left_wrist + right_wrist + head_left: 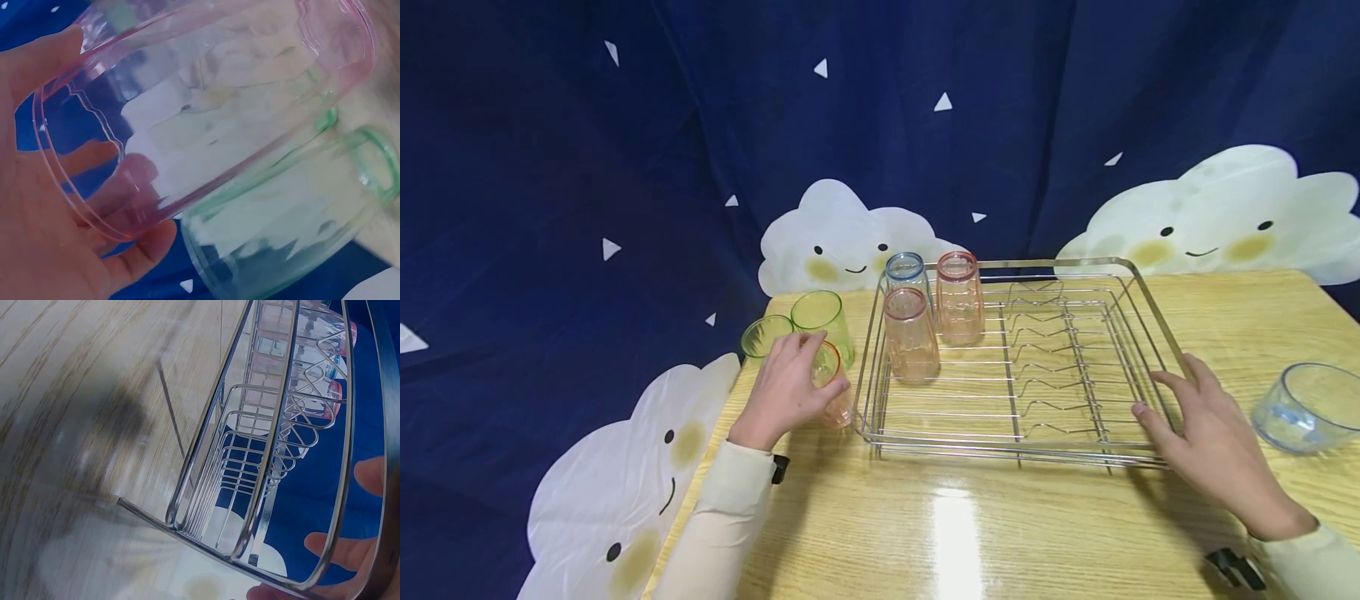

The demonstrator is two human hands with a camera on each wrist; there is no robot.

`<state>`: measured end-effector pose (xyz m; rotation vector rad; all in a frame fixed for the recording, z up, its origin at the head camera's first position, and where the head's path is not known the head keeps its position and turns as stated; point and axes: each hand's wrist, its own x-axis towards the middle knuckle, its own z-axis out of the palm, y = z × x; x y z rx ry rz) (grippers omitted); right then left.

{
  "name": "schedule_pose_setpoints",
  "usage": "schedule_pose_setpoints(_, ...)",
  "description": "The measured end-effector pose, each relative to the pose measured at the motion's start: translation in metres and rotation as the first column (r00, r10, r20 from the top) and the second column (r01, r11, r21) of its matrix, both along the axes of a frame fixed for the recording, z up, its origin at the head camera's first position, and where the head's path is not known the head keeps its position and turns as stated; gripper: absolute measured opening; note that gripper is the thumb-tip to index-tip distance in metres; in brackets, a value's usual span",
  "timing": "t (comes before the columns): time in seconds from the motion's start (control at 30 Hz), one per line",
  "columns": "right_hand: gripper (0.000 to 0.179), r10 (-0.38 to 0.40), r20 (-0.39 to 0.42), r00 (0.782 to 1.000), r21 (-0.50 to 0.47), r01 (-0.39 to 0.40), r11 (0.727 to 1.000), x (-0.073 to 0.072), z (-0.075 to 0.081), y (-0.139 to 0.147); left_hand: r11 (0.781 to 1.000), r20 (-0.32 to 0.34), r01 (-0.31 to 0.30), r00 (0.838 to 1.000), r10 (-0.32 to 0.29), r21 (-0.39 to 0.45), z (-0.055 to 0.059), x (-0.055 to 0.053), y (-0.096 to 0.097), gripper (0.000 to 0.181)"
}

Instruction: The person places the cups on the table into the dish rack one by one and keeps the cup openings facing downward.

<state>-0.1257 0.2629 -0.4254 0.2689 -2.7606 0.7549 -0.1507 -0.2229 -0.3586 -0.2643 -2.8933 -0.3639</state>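
Note:
My left hand grips a pink-orange glass near its wide rim, fingers on one side and thumb on the other. The glass is beside the left end of a metal wire dish rack. Close behind it on the table stand two green glasses, a nearer-left green glass and a farther green glass. My right hand holds the rack's right rim near the front corner, thumb on the inner side. Inside the rack at the left are two pink glasses and a blue-rimmed glass, narrow ends up.
A wide clear bluish glass stands on the wooden table to the right of my right hand. Wavy wire dividers fill the rack's right half. A dark blue curtain with clouds hangs behind and left of the table.

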Motion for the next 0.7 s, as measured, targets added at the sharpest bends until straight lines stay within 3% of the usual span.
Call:
schedule_pose_setpoints(0.2, 0.057, -0.006, 0.004, 1.000, 0.003, 0.006, 1.000, 0.000, -0.001, 0.002, 1.000, -0.121, -0.017, 0.992, 0.016, -0.006, 0.019, 0.009, -0.005, 0.073)
schedule_pose_setpoints(0.4, 0.057, -0.005, 0.006, 1.000, 0.004, 0.005, 1.000, 0.000, -0.002, 0.001, 0.999, -0.235, -0.025, 0.971, 0.031, 0.031, 0.042, 0.023, -0.004, 0.073)
schedule_pose_setpoints(0.53, 0.057, -0.003, 0.007, 1.000, -0.004, 0.003, 1.000, 0.000, -0.001, 0.001, 0.998, -0.343, -0.003, 0.939, 0.026, 0.065, 0.055, 0.031, 0.000, 0.070)
schedule_pose_setpoints(0.7, 0.057, 0.001, 0.002, 1.000, -0.014, -0.001, 1.000, 0.000, 0.000, 0.000, 0.990, -0.480, 0.078, 0.877, -0.013, 0.115, 0.064, 0.037, 0.007, 0.065)
